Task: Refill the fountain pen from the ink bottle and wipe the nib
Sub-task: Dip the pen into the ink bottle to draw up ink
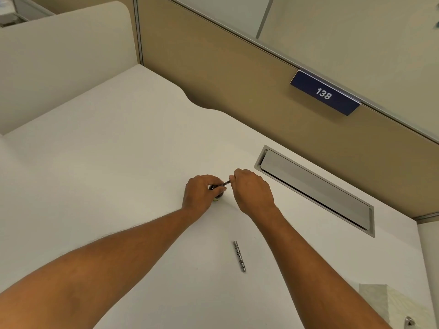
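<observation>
Fingers of the left hand point(199, 194) grip the ink bottle point(217, 196) on the white counter point(114, 143); right hand point(252, 191) fingers pinch the pen section point(226, 183) over it. Pen barrel point(239, 256) lies nearer, tissue point(389, 305) at right.

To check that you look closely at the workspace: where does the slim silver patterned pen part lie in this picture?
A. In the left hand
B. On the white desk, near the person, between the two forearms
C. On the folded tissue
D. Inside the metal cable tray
B: the slim silver patterned pen part lies loose on the white desk, nearer the person than both hands, between the forearms.
</observation>
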A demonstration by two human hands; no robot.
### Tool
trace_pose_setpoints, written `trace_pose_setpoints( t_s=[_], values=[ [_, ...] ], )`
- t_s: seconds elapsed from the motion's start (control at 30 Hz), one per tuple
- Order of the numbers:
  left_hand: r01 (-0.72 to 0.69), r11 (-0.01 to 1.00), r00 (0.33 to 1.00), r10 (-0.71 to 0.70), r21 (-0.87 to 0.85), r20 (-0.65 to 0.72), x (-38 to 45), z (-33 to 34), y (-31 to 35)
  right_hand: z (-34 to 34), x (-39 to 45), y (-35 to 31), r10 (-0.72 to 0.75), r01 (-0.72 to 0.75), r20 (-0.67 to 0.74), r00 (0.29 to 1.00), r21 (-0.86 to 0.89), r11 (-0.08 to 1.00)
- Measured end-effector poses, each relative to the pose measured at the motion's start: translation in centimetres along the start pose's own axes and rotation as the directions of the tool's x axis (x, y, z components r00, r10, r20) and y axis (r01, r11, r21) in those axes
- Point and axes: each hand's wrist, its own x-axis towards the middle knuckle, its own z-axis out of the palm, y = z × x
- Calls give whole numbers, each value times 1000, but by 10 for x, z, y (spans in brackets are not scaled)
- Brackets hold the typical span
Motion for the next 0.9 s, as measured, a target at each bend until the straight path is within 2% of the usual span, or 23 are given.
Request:
trace_pose_setpoints(
  t_s=[0.33, 0.5, 0.67, 0.9],
  values=[
    [18, 1000, 1000, -18, 1, 3, 0, -3, -1, -5, -9, -6, 127, -125, -1, 992, 181, 976],
    [-8, 1000, 1000, 9, 12, -27, -1, -5, 12, -10, -33, -12, 215, -158, -129, 968, 354, 922],
    [124, 966, 990, -136, -228, -41, -5, -18, 34, -14, -70, -28, 368, -196, -233, 900, 539, 820],
    [333, 788, 941, -315, -517, 125, -28, -42, 64, -20, -128, -55, 598, -312, -207, 775, 697, 645]
  ],
)
